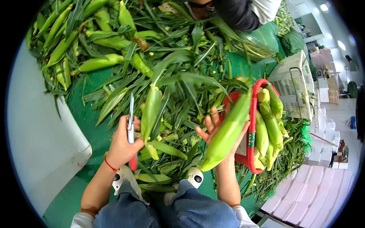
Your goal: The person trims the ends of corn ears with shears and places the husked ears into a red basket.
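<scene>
My left hand (pixel 127 142) is closed around a knife (pixel 131 125) with a red handle end, its blade pointing away from me. Over my right hand (pixel 221 134) lies an ear of corn in its green husk (pixel 228 131); the fingers are spread, and the ear looks blurred, so whether it is gripped is unclear. Just right of that hand stands a red plastic basket (pixel 252 128) holding several husked-in ears (pixel 269 122). Another green ear (pixel 151 112) with long leaves stands between my hands, above loose husks and leaves (pixel 182 105).
More unpeeled corn (pixel 105 62) is heaped at the upper left on the green floor (pixel 77 119). A white container (pixel 54 128) borders the left side. Beyond the basket are a white crate (pixel 293 85) and stacked pale foam boxes (pixel 310 196). Another person's dark sleeve (pixel 236 14) shows at the top.
</scene>
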A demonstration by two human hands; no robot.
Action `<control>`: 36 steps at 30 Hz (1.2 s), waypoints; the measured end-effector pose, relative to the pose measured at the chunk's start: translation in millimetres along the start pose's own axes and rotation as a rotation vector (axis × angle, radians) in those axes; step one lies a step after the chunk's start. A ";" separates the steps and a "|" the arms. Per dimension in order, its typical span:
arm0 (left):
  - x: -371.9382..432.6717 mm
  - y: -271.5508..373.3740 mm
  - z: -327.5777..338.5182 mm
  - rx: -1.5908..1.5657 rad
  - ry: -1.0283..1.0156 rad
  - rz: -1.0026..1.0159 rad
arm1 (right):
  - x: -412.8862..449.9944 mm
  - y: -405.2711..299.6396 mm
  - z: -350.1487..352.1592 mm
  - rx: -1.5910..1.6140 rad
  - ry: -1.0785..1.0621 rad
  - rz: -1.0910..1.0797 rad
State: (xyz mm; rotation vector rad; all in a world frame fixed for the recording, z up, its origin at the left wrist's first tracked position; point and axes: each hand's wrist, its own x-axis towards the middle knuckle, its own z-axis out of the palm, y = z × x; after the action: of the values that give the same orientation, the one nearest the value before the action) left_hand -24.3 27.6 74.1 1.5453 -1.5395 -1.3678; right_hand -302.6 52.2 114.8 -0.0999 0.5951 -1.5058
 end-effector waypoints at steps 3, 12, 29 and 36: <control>-0.7 -4.4 3.0 0.583 0.039 0.355 | -0.4 -10.6 -28.9 -0.112 -0.030 0.161; 0.2 13.0 65.9 0.007 -0.274 0.368 | -3.6 45.9 -5.5 -1.310 0.030 -0.115; 16.8 -9.0 12.3 -0.099 -0.633 0.044 | -25.8 11.2 12.1 -2.343 -0.248 -0.382; 24.4 10.7 13.6 0.112 -0.470 0.219 | -27.7 -0.2 29.7 -2.511 -0.373 -0.381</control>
State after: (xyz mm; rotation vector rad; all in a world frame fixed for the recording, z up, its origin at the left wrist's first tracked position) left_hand -45.1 6.1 72.9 1.1169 -2.0268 -1.6111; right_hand -288.8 69.8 148.7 -2.3433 1.7926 -0.0984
